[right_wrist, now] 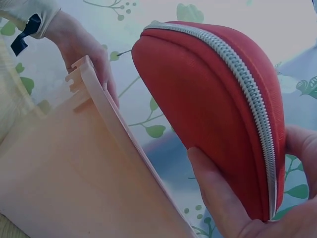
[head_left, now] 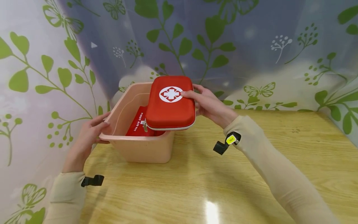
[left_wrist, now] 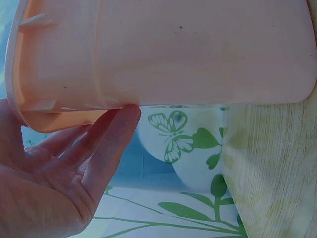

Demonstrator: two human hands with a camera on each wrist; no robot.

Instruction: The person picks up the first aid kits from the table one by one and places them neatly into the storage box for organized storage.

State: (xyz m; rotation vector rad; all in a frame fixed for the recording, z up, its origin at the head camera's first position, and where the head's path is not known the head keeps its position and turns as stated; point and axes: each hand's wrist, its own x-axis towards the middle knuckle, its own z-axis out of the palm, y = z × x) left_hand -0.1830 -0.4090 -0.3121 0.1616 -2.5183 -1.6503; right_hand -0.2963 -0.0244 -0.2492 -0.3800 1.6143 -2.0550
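A red zippered first aid case (head_left: 167,113) with a white cross emblem is held by my right hand (head_left: 211,104) above the right side of a peach plastic bin (head_left: 145,152). My thumb lies on its top face and the fingers are underneath; the right wrist view shows the case's silver zipper (right_wrist: 247,89). My left hand (head_left: 88,137) grips the bin's left rim, thumb over the edge and fingers against the outer wall in the left wrist view. Inside the bin lies a red pouch (head_left: 135,127) printed "FIRST AID KIT", partly hidden by the case.
The bin stands on a wood-grain table (head_left: 251,174) near its left and back edges. Leaf-and-butterfly patterned curtains (head_left: 251,56) hang close behind and along the left. Small black wrist cameras (head_left: 93,180) stick out from both sleeves.
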